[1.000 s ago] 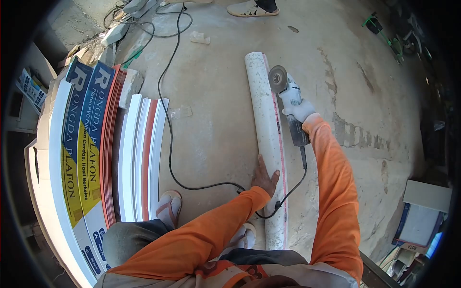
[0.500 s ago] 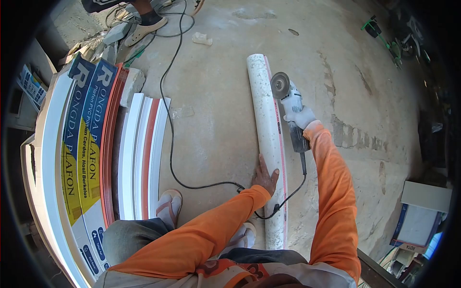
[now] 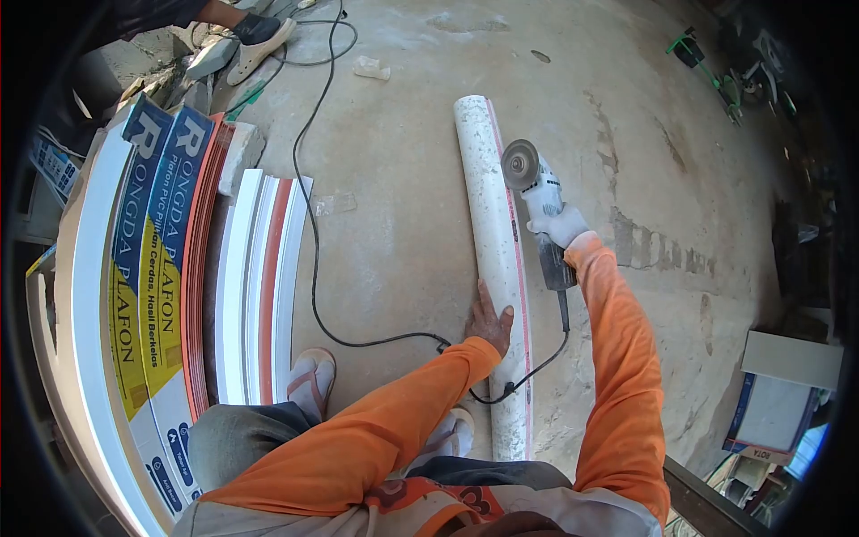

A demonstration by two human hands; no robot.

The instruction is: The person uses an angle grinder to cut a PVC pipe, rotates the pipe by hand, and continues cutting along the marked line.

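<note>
A long white pipe (image 3: 483,192) with a red printed line lies lengthwise on the floor in front of me, its surface speckled with grey marks. My left hand (image 3: 489,324) is bare and rests on the pipe with its fingers spread. In a white glove, my right hand (image 3: 559,225) grips an angle grinder (image 3: 557,267) by its body. The grinder's round disc (image 3: 520,164) is at the pipe's right edge, near the far end; whether it touches cannot be seen. From the grinder, a black power cord (image 3: 565,313) loops across the pipe below my left hand.
White and red-brown trim strips (image 3: 259,295) lie to the left, beside stacked panels in printed packaging (image 3: 165,268). Another person's shoe (image 3: 259,52) is at the upper left near rubble and cable. An open box (image 3: 778,407) stands at the right. My sandalled foot (image 3: 311,380) is near the strips.
The grinder has moved slightly toward me along the pipe. The view has shifted a little. My left hand stays on the pipe. More of the other person's leg shows.
</note>
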